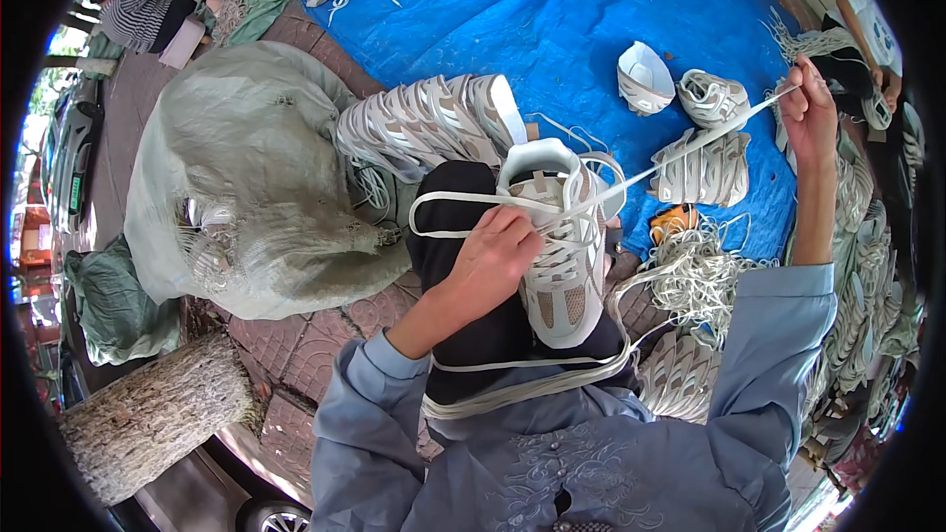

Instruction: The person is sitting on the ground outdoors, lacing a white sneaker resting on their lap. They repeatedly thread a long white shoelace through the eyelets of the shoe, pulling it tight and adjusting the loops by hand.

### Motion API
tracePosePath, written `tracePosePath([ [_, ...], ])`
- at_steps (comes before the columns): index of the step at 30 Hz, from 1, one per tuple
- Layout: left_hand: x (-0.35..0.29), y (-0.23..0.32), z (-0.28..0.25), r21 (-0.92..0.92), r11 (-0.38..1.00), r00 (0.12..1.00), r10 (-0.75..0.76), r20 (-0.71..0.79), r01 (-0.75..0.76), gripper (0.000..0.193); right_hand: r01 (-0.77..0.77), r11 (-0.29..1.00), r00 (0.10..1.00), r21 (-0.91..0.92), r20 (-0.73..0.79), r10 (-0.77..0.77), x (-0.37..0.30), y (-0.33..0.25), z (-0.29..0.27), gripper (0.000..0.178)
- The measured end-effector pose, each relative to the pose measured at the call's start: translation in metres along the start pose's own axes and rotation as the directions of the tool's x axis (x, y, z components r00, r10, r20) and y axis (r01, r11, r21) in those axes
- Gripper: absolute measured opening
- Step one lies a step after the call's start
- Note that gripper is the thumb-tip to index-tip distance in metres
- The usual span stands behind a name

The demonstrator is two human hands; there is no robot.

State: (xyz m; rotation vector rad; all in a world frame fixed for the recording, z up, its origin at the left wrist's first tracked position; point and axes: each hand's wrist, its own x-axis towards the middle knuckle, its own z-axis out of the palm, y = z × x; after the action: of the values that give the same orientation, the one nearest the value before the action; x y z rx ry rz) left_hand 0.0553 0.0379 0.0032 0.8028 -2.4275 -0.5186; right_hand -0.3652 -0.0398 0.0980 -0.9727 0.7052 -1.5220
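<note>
A white and beige sneaker upper [572, 266] rests on my lap, its toe toward me and its collar away. White shoelace [680, 150] runs through its eyelets. With fingers closed, my left hand [498, 254] pinches the lace at the upper's left side, where a loose loop sticks out to the left. My right hand [810, 113] is raised at the far right and grips the other stretch of lace, drawn taut from the eyelets. More laces [532, 386] lie across my thighs.
A blue tarp [493, 10] spreads ahead, bearing a row of stacked uppers [429, 123], more uppers [705, 167] and a heap of laces [700, 276]. A large woven sack [246, 177] bulges at left, near a tree trunk [163, 414]. Other people sit at far left and right.
</note>
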Motion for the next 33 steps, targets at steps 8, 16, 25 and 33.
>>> tracePosePath([
  [8, 0.005, -0.009, -0.045, -0.828, 0.365, 0.825, -0.532, 0.19, 0.426, 0.007, -0.035, 0.98, 0.944, -0.194, -0.33, -0.031, -0.011, -0.001, -0.059, 0.028],
  [16, -0.077, -0.127, -0.156, -0.965, 0.179, 0.475, -0.844, -0.25, -0.191, 0.032, -0.124, 0.835, 0.935, -0.536, -0.344, -0.082, -0.026, 0.013, -0.021, 0.031],
  [25, -0.106, -0.159, -0.177, -0.896, 0.365, 0.209, -0.925, -0.317, 0.255, 0.024, -0.014, 0.933, 0.906, -0.36, -0.399, -0.14, -0.027, 0.002, -0.066, 0.03],
  [33, -0.017, -0.054, -0.045, -0.513, 0.69, 0.714, -0.672, -0.194, 0.511, 0.009, -0.34, 0.554, 0.939, -0.76, -0.245, 0.24, -0.034, 0.089, 0.059, 0.023],
])
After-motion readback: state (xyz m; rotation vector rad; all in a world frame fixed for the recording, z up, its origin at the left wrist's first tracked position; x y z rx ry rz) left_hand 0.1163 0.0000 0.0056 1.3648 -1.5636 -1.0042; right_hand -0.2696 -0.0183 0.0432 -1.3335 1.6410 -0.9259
